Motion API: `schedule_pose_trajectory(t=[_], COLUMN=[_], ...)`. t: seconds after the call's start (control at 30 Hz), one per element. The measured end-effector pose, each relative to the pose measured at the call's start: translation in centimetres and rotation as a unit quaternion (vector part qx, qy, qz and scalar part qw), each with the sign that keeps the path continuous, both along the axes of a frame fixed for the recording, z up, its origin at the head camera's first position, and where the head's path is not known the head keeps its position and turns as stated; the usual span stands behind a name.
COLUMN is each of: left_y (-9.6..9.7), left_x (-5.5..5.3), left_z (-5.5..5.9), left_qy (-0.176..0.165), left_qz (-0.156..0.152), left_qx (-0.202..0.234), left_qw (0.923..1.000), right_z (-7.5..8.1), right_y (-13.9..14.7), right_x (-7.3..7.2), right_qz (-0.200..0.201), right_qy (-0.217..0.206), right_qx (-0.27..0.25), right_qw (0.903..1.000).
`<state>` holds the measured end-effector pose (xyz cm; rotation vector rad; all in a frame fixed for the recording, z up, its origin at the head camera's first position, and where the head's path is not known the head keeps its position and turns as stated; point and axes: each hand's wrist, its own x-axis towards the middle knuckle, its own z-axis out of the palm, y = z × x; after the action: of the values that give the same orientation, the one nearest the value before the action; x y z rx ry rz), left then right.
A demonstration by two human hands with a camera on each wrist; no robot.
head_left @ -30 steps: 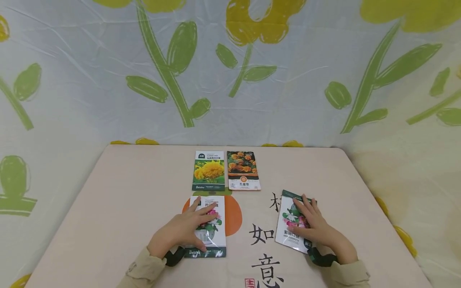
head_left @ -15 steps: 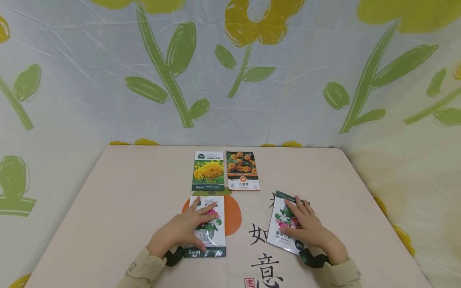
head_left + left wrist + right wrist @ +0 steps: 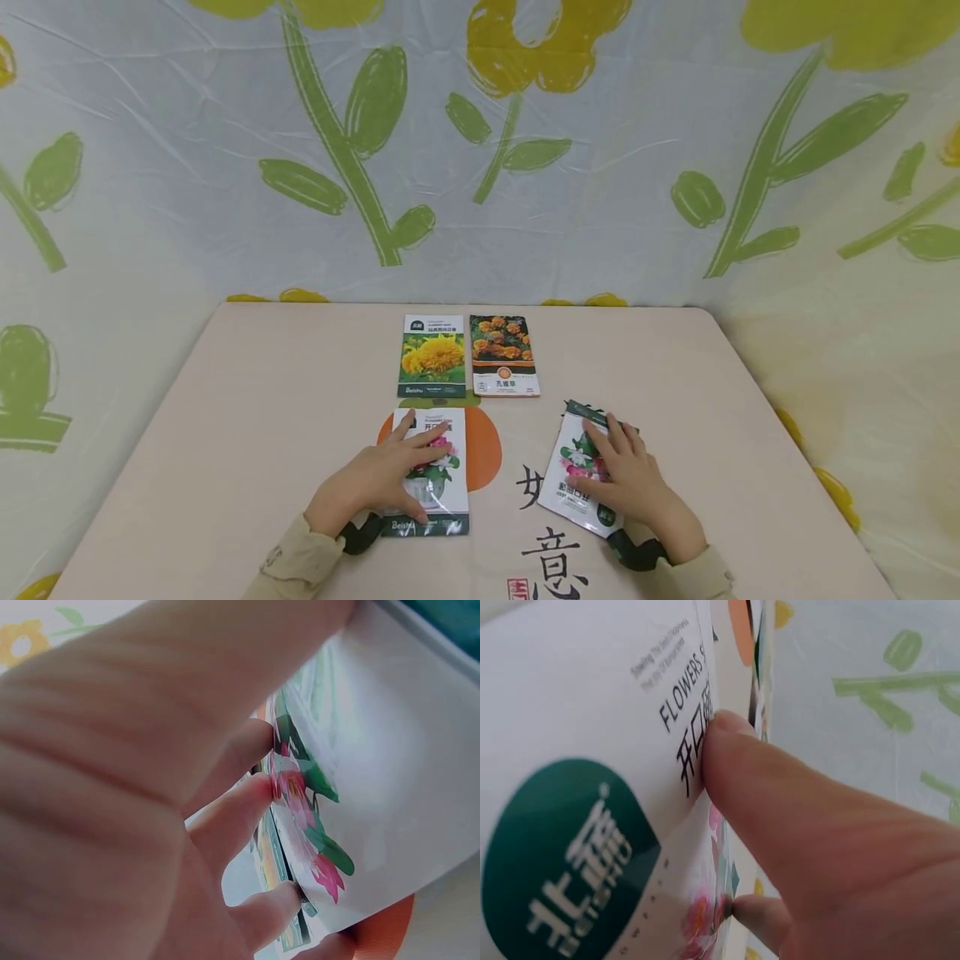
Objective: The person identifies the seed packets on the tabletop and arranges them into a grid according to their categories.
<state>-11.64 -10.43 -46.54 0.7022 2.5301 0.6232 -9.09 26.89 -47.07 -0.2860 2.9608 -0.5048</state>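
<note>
My left hand (image 3: 375,479) rests with spread fingers on a white flower seed packet (image 3: 450,500), which lies upright with its green Beishu band toward me. The left wrist view shows its printed pink blooms close up, with fingertips touching the packet face. To the right, my right hand (image 3: 641,487) lies with spread fingers on a second white seed packet (image 3: 557,492). That one is upside down and tilted, its green band at the far end. In the right wrist view my thumb (image 3: 742,765) presses on its printed face. The hands cover parts of both packets.
Behind the left packet lies a yellow-flower seed packet (image 3: 432,357), beside an orange marigold packet (image 3: 505,357). The pale tablecloth (image 3: 262,400) bears a printed orange shape (image 3: 483,450) and black characters (image 3: 555,562). A flower-patterned curtain (image 3: 600,225) hangs behind the table.
My right hand has slid leftward across the table with the upside-down packet under it, and the packet has tilted slightly more. The left hand and its packet stay in place.
</note>
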Motion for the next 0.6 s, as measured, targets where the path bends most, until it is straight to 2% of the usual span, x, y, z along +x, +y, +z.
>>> schedule_pose_trajectory(t=[0.13,0.6], left_y=[0.0,-0.2], left_x=[-0.1,-0.1], left_z=[0.0,-0.3], left_qy=[0.0,0.002], left_qz=[0.001,-0.004], left_qx=[0.0,0.001], left_qw=[1.0,1.0], right_z=[-0.2,0.1], right_y=[-0.8,-3.9], right_x=[0.0,0.5], right_qz=[-0.013,-0.06], right_qy=[-0.001,0.034], right_qx=[0.015,0.08], right_qw=[0.9998,0.9944])
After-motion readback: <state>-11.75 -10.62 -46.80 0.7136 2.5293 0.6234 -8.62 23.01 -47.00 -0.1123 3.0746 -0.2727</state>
